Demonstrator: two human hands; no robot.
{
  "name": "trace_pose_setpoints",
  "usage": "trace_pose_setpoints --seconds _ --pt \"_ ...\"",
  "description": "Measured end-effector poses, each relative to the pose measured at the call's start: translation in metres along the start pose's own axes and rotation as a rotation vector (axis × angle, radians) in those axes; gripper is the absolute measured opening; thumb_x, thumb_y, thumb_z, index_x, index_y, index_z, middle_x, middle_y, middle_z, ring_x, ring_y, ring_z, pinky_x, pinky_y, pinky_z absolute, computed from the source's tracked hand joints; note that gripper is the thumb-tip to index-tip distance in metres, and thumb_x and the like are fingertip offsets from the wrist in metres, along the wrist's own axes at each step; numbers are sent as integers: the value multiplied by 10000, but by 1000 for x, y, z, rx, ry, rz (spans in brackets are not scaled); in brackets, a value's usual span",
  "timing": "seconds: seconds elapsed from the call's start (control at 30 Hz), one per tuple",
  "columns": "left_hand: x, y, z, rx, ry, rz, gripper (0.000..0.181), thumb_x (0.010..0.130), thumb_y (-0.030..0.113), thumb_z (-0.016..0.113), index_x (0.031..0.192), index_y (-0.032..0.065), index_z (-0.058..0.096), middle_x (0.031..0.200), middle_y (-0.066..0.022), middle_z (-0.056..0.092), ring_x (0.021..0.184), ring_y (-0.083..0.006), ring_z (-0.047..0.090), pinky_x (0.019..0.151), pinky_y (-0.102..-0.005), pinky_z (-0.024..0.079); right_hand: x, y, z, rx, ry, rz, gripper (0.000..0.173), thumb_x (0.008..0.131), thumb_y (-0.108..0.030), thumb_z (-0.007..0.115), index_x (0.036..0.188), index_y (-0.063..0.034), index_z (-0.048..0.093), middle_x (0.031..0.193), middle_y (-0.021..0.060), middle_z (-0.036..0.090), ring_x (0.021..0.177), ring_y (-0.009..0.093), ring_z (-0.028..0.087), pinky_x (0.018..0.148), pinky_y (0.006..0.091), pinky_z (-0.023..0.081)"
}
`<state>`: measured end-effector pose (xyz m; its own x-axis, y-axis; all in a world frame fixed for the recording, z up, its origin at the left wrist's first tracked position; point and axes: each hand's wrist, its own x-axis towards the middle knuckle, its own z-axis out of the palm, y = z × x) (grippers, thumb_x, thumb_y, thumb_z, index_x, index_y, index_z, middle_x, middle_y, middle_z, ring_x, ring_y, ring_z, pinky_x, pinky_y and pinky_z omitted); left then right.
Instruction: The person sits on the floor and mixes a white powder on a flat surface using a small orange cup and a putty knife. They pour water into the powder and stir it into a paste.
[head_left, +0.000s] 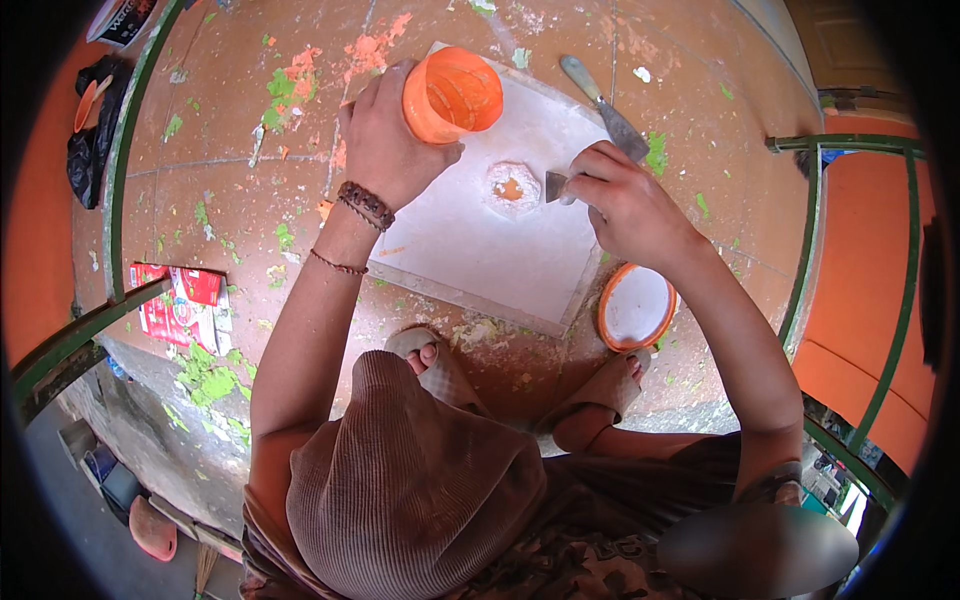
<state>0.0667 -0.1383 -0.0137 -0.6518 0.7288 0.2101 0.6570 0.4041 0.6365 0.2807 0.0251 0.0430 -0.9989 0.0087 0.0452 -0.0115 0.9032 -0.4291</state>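
Observation:
My left hand (394, 139) grips an orange plastic cup (420, 105), tilted so its open mouth and smeared inner wall face me. In my right hand (619, 195) is a small scraper with a short metal blade (555, 187); its handle is mostly hidden by my fingers. Below and between both hands lies a white board (480, 262) on the floor. On it sits a ring of white powder (529, 196) with an orange-tan pool (510, 189) in its hollow. The scraper blade is just right of the ring, apart from it.
A wider putty knife (619, 127) lies past the board's right edge. An orange-rimmed round lid (637, 307) rests by my right foot. Flattened red packaging (184, 307) is at left. Green metal rails (120, 187) flank the tiled floor (225, 135), which is strewn with paint flakes.

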Motion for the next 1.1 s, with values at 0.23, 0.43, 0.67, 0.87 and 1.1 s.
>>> trace_pose_setpoints --seconds 0.23,0.43,0.67,0.87,1.1 --pt "0 -1 0 -5 9 -3 916 526 238 901 1329 80 490 1247 -91 605 1161 -269 581 1033 -453 361 8 -5 -1 56 -42 20 285 622 164 557 842 -2 632 886 95 568 964 285 551 848 374 499" --pt "0 -5 5 -62 82 47 797 537 207 837 1258 106 512 1117 -86 625 1075 -286 583 947 -435 359 14 1 -4 16 -58 9 287 620 165 550 845 5 628 892 103 574 967 287 555 848 377 499" --pt "0 -3 1 -61 75 34 789 541 202 833 1255 109 511 1118 -85 624 1084 -281 578 950 -431 357 19 5 1 92 -36 83 298 699 109 619 972 -9 635 963 107 603 1025 301 568 876 389 509" --pt "0 -3 -1 -72 99 29 797 549 205 833 1267 92 507 1129 -93 620 1094 -286 576 976 -436 356 4 5 23 322 321 553 324 824 -22 695 1130 -48 591 970 120 673 963 283 654 851 369 529" --pt "-3 -7 -2 -31 49 -3 884 535 229 881 1315 88 490 1220 -94 603 1147 -275 573 1014 -451 342 12 1 28 330 323 615 299 846 -53 694 1123 -56 579 949 162 694 899 316 685 783 381 540"
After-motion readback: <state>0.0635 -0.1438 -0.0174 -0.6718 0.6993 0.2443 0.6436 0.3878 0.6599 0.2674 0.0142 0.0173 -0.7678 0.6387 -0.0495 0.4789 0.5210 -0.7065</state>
